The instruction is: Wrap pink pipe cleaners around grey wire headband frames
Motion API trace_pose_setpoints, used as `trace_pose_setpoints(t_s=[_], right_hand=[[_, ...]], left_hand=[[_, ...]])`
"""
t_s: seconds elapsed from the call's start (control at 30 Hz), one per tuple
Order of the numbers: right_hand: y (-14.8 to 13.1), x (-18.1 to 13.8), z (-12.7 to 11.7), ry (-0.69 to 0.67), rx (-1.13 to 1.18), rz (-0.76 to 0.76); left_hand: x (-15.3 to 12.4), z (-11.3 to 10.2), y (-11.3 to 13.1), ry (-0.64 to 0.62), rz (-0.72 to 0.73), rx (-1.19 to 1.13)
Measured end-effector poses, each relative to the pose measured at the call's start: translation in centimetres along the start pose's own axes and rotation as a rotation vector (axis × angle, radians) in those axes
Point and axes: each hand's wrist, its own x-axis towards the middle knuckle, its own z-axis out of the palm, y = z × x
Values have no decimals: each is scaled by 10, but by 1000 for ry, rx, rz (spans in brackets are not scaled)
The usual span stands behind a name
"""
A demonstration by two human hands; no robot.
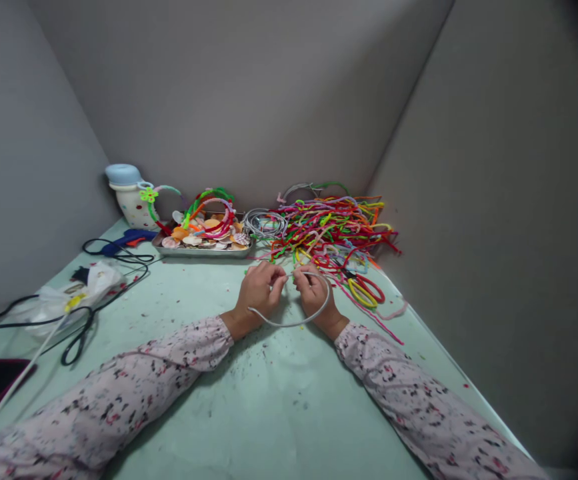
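Observation:
A curved length of grey wire [296,325] loops in front of my hands, one loose tip lying across my left wrist. My right hand [315,293] is closed, its fingers pinched on the upper part of the wire. Fingertips of my left hand [259,295] are pinched close to the right ones, where the wire's upper end seems to run in. The exact grip there is too small to make out. Just beyond both hands lies a big pile of colourful pipe cleaners [331,223]. Scissors [363,292] with red and yellow handles lie right of my right hand.
A metal tray [209,253] holds shells and pipe-cleaner rings. Beside it sits a coil of grey wire [265,225]. At the left are a white cup [136,208] with a blue lid, a glue gun [121,243], black cable [86,333] and a plastic bag [96,283]. Walls edge the table.

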Motion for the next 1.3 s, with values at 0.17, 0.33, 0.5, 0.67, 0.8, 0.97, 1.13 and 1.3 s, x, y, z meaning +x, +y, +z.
trace_pose_setpoints(t_s=[0.17,0.33,0.5,0.67,0.8,0.97,1.13,1.3], right_hand=[[-1,1,0,20,-9,-20],[-1,2,0,39,-11,-22],[-2,2,0,48,16,-15],[-1,1,1,66,102,-5],[1,0,-1,119,73,30],[1,1,-4,138,21,-8],[1,0,-4,141,-9,-4],[0,0,-4,138,-2,2]], left_hand=[[0,0,1,10,-8,-24],[0,1,1,20,-2,-36],[0,1,0,34,-12,-48],[1,3,-4,66,-101,-131],[1,7,-9,64,-176,-206],[1,9,-11,37,-254,-298],[2,10,-7,-11,-373,-484],[3,10,-6,-16,-412,-592]])
